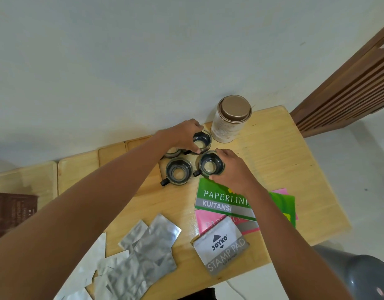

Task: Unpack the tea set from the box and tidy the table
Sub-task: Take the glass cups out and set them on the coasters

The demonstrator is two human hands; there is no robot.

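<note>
Several glass tea cups with black bases and handles stand close together on the wooden table near the wall. My left hand grips the rim of the far cup. My right hand holds the near right cup from its right side. The near left cup stands free, its handle pointing toward me. A fourth cup is mostly hidden under my left forearm.
A tall tin with a brown lid stands right behind the cups. Green and pink receipt books, a stamp pad box and several silver foil pouches lie nearer me. A brown box sits at the left.
</note>
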